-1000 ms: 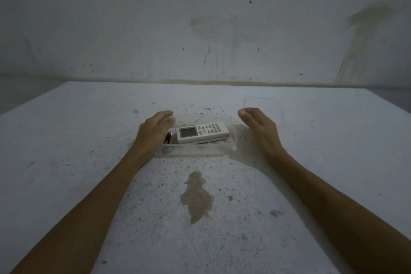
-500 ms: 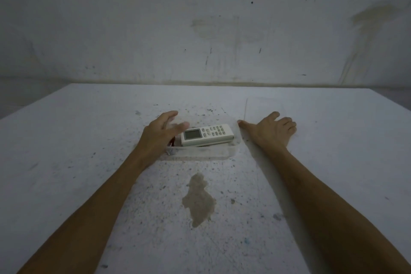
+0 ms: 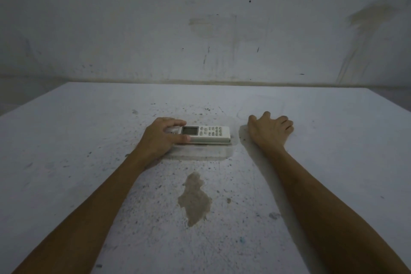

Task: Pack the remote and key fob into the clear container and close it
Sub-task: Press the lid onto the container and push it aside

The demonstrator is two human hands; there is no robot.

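The white remote point(image 3: 209, 134) lies lengthwise in the shallow clear container point(image 3: 200, 154) at the table's middle. My left hand point(image 3: 160, 138) grips the remote's left end, with the thumb on the near side and the index finger over the far side. The key fob is hidden behind this hand. The faint clear lid point(image 3: 262, 107) lies flat on the table right of the container. My right hand point(image 3: 270, 131) rests palm down at the lid's near edge, fingers bent, holding nothing that I can see.
The white table point(image 3: 89, 162) is speckled with dirt. A brown stain point(image 3: 194, 198) marks it in front of the container. A stained wall point(image 3: 211, 29) stands close behind the table's far edge.
My left hand has closed on the left end of the remote. My right hand has moved right and away from the container and has come down at the lid.
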